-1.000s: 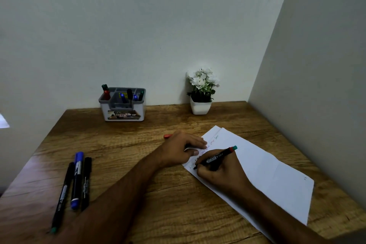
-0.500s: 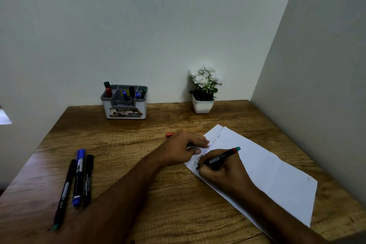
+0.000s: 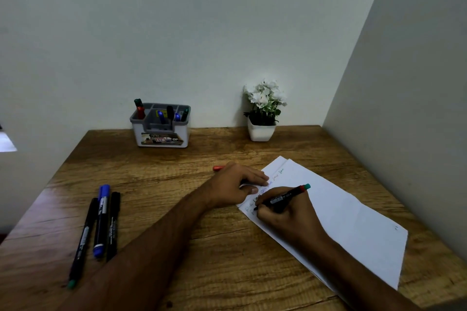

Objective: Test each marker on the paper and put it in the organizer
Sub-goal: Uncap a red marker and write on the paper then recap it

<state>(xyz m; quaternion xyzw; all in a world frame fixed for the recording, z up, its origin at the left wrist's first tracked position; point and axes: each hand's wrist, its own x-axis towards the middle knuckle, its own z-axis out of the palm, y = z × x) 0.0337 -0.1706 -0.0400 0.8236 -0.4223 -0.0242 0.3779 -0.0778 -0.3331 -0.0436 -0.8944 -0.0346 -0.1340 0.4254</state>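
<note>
My right hand (image 3: 288, 219) grips a black marker (image 3: 285, 195) with a red band and teal end, its tip down on the white paper (image 3: 353, 222) beside several small scribbles. The fingers of my left hand (image 3: 235, 185) rest on the paper's near-left corner and hold it flat. Behind that hand a small red cap (image 3: 218, 168) shows on the desk; I cannot tell whether the hand touches it. The grey and white organizer (image 3: 161, 137) stands at the back wall with several markers upright in it.
Three capped markers lie side by side at the left of the desk: a thin black one with a teal end (image 3: 83, 237), a blue one (image 3: 101, 219) and a black one (image 3: 113, 225). A white potted plant (image 3: 261, 118) stands at the back. A wall runs along the right.
My right hand has shifted the marker tip slightly along the paper while writing. My left hand stays on the paper. The view has tilted a little.
</note>
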